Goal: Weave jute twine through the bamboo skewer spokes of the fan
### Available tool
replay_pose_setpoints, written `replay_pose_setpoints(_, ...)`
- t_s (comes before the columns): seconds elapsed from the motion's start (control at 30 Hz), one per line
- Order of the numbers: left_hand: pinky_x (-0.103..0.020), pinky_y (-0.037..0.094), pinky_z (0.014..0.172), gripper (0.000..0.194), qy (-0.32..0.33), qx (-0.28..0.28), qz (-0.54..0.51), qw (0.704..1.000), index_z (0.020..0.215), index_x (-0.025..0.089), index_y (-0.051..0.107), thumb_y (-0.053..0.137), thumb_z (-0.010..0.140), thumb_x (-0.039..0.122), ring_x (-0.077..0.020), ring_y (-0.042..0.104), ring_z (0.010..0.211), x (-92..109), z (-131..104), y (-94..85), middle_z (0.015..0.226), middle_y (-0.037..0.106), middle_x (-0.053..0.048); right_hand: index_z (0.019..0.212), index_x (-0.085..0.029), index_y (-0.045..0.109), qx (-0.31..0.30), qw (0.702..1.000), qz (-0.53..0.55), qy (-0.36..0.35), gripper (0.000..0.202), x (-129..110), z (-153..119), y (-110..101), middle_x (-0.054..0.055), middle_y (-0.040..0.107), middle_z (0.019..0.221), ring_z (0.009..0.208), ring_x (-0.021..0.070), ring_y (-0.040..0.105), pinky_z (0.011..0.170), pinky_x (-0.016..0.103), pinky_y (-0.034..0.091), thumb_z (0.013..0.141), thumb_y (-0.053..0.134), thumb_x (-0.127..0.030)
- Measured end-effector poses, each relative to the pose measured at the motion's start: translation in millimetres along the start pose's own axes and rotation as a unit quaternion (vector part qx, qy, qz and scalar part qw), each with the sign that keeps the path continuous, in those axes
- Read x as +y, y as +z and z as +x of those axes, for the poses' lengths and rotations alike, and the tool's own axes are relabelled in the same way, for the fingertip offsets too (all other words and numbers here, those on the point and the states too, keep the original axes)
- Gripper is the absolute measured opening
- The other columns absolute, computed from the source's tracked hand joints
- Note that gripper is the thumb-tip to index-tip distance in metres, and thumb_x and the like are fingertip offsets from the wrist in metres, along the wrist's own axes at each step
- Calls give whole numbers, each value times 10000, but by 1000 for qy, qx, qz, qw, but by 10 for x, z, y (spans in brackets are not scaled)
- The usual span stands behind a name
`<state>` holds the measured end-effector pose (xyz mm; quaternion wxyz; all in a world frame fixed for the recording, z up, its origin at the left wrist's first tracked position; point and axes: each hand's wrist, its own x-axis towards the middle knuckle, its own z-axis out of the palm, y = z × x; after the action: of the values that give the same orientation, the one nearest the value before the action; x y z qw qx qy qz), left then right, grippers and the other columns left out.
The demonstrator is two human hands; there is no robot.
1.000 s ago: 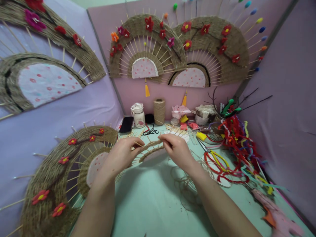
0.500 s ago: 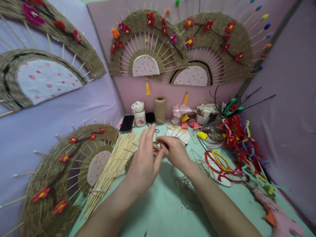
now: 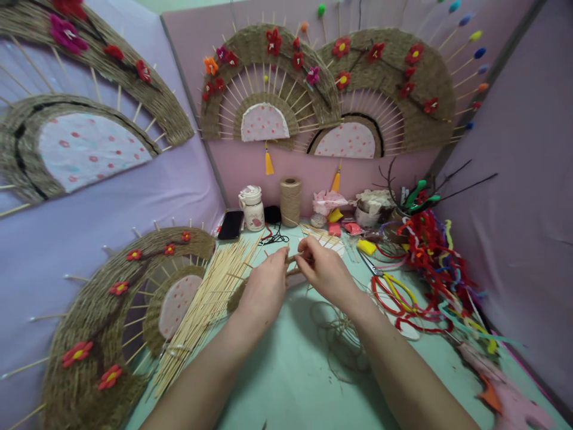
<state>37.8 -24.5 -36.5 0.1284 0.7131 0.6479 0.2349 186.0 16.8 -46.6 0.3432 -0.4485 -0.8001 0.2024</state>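
Snugly enclosed: a pale green worktop (image 3: 290,388) below woven fans

The twine spool (image 3: 290,203) stands at the back, near a pink wall (image 3: 242,164) where two woven fans (image 3: 272,51) with felt flowers hang above it. Just left of the spool is a white bottle (image 3: 253,209), with a black phone (image 3: 231,226) farther left. Lilac cloth (image 3: 183,191) covers the left side. Thin sticks (image 3: 208,298) fan out in front and left of the spool; scissors (image 3: 394,292) and a heap of coloured strips (image 3: 425,257) lie to its right, and loose twine (image 3: 344,343) nearer the person.

In front of the spool, a small woven piece (image 3: 296,272) sits between the hands. The left hand (image 3: 264,286) has its grip pinching the piece's edge; the right hand (image 3: 324,269) pinches close beside, the exact strand too small to tell.
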Motion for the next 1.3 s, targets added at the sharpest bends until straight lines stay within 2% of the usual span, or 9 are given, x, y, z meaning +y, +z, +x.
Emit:
replay_pose_setpoints(0.23,-277,436,663,279,4,17,19,1000,1110,169,574,378,928,246,-183,650,714,19,44,-30,913,703,-87,852,-228,499,-12,1000,-21,-3,39,74,-5,-52,-19,625,734,623,135,554,575,227,336,872,493,-260)
replay_pose_setpoints(0.37,-294,419,663,231,6,43,46,998,944,171,626,412,920,255,-203,636,720,1,72,-47,803,697,-68,848,-219,541,-32,999,-38,-8,48,158,10,-136,-11,643,748,626,134,550,560,229,321,858,531,-264)
replay_pose_setpoints(0.63,-269,414,669,191,4,113,40,993,861,199,619,446,906,264,-166,623,693,-15,-13,-286,745,681,-23,727,-203,588,-82,993,-82,4,128,372,-14,-582,-13,624,655,568,123,524,545,229,333,825,527,-258)
replay_pose_setpoints(0.73,-256,418,653,180,5,148,27,989,864,209,620,465,900,295,-153,624,659,-6,-102,-430,684,661,6,761,-209,618,-5,983,-165,83,120,469,-63,-759,16,650,675,598,151,553,550,249,329,805,515,-253)
replay_pose_setpoints(0.87,-254,422,638,161,2,178,28,984,888,219,623,495,886,318,-140,632,623,-8,-230,-612,684,663,26,843,-200,660,141,922,-270,240,217,666,-141,-1004,89,671,734,658,210,585,562,286,319,814,496,-340)
replay_pose_setpoints(1.0,-267,427,633,176,-5,184,57,981,910,233,619,483,889,342,-152,644,650,-42,-323,-726,727,678,22,885,-178,661,167,877,-279,354,379,891,-229,-1261,161,677,813,699,255,578,587,336,327,834,457,-493)
replay_pose_setpoints(1.2,-275,434,624,187,-4,185,91,979,896,240,615,472,883,360,-166,641,652,-60,-359,-792,726,676,15,851,-180,634,141,894,-210,370,373,988,-251,-1341,164,675,831,746,259,590,636,360,367,799,520,-532)
replay_pose_setpoints(1.27,-273,427,608,188,-1,181,101,978,887,242,615,472,881,364,-164,633,635,-56,-358,-801,710,670,18,822,-177,620,209,908,-132,337,336,829,-245,-1300,158,675,812,714,241,606,620,355,391,801,539,-502)
replay_pose_setpoints(1.3,-273,424,604,190,2,178,106,978,884,243,615,471,881,366,-164,630,633,-56,-357,-803,709,669,19,835,-176,611,274,911,-69,301,329,711,-249,-1281,152,674,824,699,227,616,612,349,413,817,522,-493)
